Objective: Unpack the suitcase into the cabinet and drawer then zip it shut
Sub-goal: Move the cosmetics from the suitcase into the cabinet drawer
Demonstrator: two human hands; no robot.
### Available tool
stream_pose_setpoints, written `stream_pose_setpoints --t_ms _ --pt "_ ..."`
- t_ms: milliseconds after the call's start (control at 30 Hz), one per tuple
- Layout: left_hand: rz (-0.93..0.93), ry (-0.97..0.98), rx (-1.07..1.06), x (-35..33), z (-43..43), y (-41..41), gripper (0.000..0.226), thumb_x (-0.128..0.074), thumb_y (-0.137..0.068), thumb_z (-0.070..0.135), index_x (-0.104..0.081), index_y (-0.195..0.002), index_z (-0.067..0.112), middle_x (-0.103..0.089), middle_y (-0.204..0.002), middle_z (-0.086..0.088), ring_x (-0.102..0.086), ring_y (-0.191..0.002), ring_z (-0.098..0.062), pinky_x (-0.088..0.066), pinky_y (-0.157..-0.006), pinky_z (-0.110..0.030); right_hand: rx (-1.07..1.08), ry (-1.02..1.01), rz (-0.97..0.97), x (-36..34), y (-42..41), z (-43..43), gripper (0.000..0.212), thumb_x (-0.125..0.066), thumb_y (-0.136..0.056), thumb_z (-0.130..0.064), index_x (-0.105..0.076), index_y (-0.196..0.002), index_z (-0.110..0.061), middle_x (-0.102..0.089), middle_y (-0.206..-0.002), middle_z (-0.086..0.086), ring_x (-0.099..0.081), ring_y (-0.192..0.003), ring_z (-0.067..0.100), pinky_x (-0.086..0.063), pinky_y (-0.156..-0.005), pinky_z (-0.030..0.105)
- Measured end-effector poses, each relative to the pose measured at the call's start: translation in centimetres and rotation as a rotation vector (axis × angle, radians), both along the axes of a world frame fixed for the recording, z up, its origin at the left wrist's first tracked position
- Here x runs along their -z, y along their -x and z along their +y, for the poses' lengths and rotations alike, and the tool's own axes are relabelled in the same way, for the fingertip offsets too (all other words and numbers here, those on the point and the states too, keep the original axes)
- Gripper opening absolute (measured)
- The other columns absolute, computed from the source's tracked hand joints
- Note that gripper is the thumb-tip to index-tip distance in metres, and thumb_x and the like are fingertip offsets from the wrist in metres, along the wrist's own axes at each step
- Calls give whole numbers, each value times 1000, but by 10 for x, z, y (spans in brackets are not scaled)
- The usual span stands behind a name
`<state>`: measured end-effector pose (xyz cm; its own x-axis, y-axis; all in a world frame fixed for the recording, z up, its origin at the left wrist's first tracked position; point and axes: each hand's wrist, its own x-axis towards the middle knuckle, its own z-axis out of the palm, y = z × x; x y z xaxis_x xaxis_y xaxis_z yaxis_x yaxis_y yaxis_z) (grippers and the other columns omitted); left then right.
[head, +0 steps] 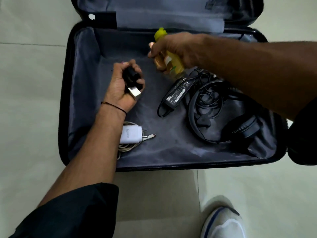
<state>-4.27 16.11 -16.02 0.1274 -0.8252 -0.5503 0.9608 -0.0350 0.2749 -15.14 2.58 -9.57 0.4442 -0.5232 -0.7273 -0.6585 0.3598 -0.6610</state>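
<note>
Lying open on the pale tiled floor [29,103], the suitcase [63,103] fills the upper and middle frame; its lid [154,12] is folded back along the top edge; the grey lining is exposed.

Left grip [124,85], centre-left of frame, is curled tight round a small black item [131,77] with a metallic end sticking out toward the wrist; it is held just above the lining.

Right grip [176,48], upper centre, is wrapped round a yellow bottle [173,63] with a yellow cap pointing at the lid; a coppery item [158,63] sits in the same hold on the bottle's left side; motion blur, cannot tell what it is.

In the suitcase:
- black power adapter [178,91], centre, just below the right grip; its cable loops round it
- headphones [240,128], right side, tangled with the black cables
- white charger [131,134], lower left, prongs pointing right, lying on a coiled white cable [127,146], partly under the left forearm

White shoe [224,224] on the floor, bottom right of frame.
</note>
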Motion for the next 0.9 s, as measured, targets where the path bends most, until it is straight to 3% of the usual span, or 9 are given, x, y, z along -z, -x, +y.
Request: stream_pose_setpoints --t_ms 200,333,500,633,800,900 --pt "-413 -255 52 -2 5 -18 14 -54 -95 24 -57 -83 17 -53 -61 6 -50 -46 -6 -37 -42 -19 -78 85 7 12 -20 7 16 -65 -91 -13 -55 -78 -10 -58 -59 5 -58 -48 14 -53 -49 22" --pt "-630 -459 71 -22 30 -17 16 -64 -91 25 -55 -80 17 -53 -55 2 -50 -42 -10 -36 -43 -19 30 75 -59 13 -36 35 18 -77 -80 -12 -60 -84 -7 -62 -67 6 -63 -52 17 -52 -48 26" --pt "-589 -590 121 -63 78 -3 20 -70 -86 18 -52 -92 15 -52 -54 1 -47 -41 -12 -35 -43 -20 223 156 -68 -19 -23 68 30 -86 -69 -15 -61 -86 -10 -62 -80 5 -66 -72 20 -56 -57 30" --pt "-560 -634 170 -90 109 9 20 -69 -87 15 -53 -76 16 -52 -53 0 -46 -40 -13 -36 -40 -19 452 42 -79 -39 9 101 30 -86 -65 -9 -57 -71 -11 -57 -70 10 -58 -61 23 -49 -53 34" --pt "-586 -633 389 -206 119 57 16 -71 -87 14 -64 -98 6 -54 -58 -2 -47 -41 -11 -38 -40 -18 693 -82 18 -143 84 154 23 -80 -73 0 -60 -75 -11 -58 -63 7 -57 -52 18 -52 -47 31" --pt "-605 -588 473 -280 117 81 11 -73 -86 13 -63 -91 8 -54 -59 -4 -48 -43 -12 -40 -42 -20 791 -110 49 -223 120 180 21 -78 -76 -2 -60 -82 -10 -55 -58 5 -53 -48 19 -48 -50 31"
